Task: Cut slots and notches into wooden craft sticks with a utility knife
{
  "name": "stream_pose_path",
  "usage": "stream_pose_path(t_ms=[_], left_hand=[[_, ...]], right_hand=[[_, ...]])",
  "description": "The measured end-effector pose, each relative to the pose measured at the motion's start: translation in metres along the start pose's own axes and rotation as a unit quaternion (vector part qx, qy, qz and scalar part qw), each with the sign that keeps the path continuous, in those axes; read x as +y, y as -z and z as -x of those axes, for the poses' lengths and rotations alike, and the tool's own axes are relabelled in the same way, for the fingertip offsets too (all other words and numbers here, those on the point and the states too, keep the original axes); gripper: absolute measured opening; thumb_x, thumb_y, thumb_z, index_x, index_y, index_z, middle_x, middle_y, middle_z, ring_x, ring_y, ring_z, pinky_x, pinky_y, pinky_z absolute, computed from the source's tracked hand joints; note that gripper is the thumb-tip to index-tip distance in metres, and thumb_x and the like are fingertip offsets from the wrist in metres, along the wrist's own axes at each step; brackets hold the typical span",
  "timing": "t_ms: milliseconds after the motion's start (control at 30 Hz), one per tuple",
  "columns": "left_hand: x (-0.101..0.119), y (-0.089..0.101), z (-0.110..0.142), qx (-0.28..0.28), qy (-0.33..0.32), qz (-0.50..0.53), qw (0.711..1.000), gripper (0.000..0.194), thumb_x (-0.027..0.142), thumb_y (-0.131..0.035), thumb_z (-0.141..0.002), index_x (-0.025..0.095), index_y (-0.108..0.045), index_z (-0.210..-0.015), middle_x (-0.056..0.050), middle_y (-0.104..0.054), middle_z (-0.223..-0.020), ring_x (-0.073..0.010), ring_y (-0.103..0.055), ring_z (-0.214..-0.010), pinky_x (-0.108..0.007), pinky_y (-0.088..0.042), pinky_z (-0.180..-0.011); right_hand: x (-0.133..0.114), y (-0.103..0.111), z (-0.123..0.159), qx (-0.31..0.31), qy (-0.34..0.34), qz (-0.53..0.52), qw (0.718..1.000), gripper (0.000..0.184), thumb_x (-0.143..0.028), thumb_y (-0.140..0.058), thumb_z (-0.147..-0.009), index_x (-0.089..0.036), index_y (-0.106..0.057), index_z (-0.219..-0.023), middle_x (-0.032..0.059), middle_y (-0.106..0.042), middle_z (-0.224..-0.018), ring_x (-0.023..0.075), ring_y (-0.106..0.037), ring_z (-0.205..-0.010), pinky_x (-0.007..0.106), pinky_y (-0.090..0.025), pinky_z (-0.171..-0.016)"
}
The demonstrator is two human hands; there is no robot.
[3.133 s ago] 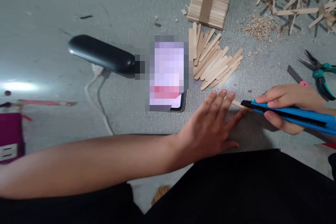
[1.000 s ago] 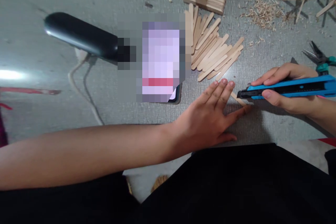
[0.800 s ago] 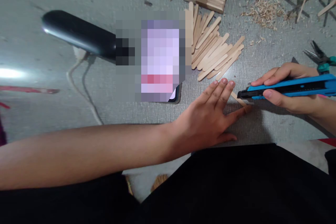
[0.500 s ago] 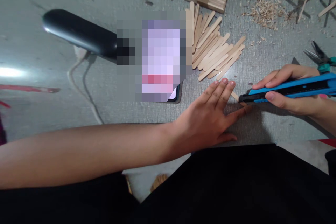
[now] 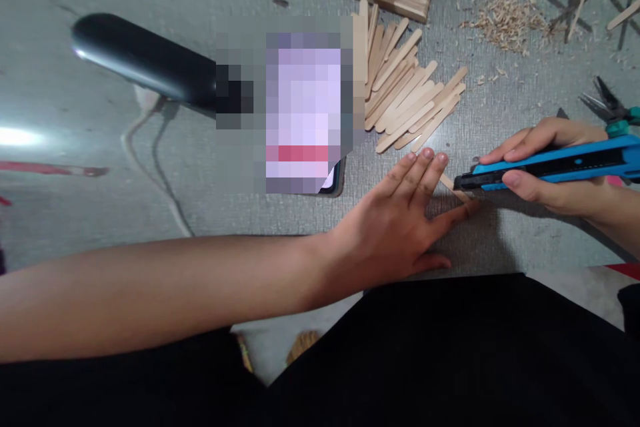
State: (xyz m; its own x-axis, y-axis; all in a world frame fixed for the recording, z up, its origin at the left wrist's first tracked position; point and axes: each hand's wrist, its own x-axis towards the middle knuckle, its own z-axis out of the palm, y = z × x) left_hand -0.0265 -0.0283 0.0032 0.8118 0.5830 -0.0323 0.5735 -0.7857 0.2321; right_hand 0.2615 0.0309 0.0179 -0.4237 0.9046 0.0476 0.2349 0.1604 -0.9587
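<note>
Stick lies right of frame centre, flat on the grey surface, its long axis slanting from upper left to lower right. I see my left hand pressed flat over it, fingers spread and straight, so only a short length shows beyond the fingertips. My right hand is curled tight around the blue utility knife, whose black nose points left at that exposed end; whether the blade touches the wood, I cannot tell.
</note>
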Motion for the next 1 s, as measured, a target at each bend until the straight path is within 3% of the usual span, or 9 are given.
stream_pose_path(t_ms=[367,567,667,800,900,1000], left_hand=[[-0.001,-0.003,0.003,0.013,-0.003,0.0,1.0,0.107,0.079,-0.08,-0.094,0.032,-0.038,-0.181,-0.026,-0.031,-0.186,-0.0561,-0.039,-0.168,-0.066,-0.038,-0.135],[0.003,-0.001,0.007,0.019,0.007,-0.03,0.999,0.107,0.079,-0.075,-0.098,0.028,-0.033,-0.183,-0.029,-0.042,-0.18,-0.053,-0.046,-0.165,-0.064,-0.043,-0.132],[0.004,-0.003,0.009,0.034,0.007,-0.043,0.998,0.11,0.082,-0.072,-0.098,0.028,-0.029,-0.184,-0.028,-0.044,-0.179,-0.0522,-0.047,-0.165,-0.064,-0.044,-0.132],[0.003,-0.006,0.009,0.043,0.002,-0.061,0.997,0.113,0.084,-0.071,-0.097,0.026,-0.028,-0.184,-0.031,-0.046,-0.176,-0.0532,-0.05,-0.162,-0.064,-0.047,-0.129],[0.004,-0.004,0.008,0.061,-0.01,-0.089,0.994,0.115,0.087,-0.07,-0.095,0.02,-0.035,-0.182,-0.034,-0.053,-0.17,-0.0533,-0.057,-0.157,-0.062,-0.05,-0.126],[0.008,-0.002,0.008,0.092,-0.028,-0.146,0.985,0.107,0.086,-0.064,-0.1,0.001,-0.056,-0.165,-0.04,-0.066,-0.153,-0.0509,-0.071,-0.142,-0.057,-0.057,-0.119]], right_hand=[[-0.006,0.002,0.005,0.02,0.027,0.054,0.998,0.019,-0.029,-0.096,-0.088,-0.033,-0.081,-0.1,0.0015,-0.089,-0.11,0.0235,-0.086,-0.098,0.038,-0.071,-0.085],[0.001,0.006,0.009,-0.038,0.172,0.134,0.975,0.041,-0.026,-0.096,-0.085,-0.037,-0.081,-0.122,0.0001,-0.089,-0.116,0.0221,-0.087,-0.093,0.033,-0.073,-0.077],[0.007,0.003,0.014,-0.036,0.218,0.159,0.962,0.05,-0.029,-0.095,-0.086,-0.041,-0.079,-0.132,-0.0013,-0.089,-0.12,0.0221,-0.088,-0.089,0.033,-0.073,-0.072],[0.01,-0.003,0.024,-0.004,0.178,0.13,0.975,0.042,-0.036,-0.097,-0.084,-0.049,-0.083,-0.121,-0.0041,-0.088,-0.117,0.0237,-0.086,-0.077,0.041,-0.076,-0.069],[0.007,-0.007,0.026,-0.002,0.154,0.128,0.98,0.034,-0.035,-0.097,-0.084,-0.05,-0.084,-0.11,-0.0055,-0.088,-0.114,0.0248,-0.085,-0.073,0.045,-0.077,-0.067],[0.006,-0.009,0.022,0.018,0.209,0.152,0.966,0.042,-0.026,-0.097,-0.081,-0.045,-0.083,-0.115,-0.0035,-0.089,-0.115,0.0261,-0.087,-0.079,0.041,-0.077,-0.065]])
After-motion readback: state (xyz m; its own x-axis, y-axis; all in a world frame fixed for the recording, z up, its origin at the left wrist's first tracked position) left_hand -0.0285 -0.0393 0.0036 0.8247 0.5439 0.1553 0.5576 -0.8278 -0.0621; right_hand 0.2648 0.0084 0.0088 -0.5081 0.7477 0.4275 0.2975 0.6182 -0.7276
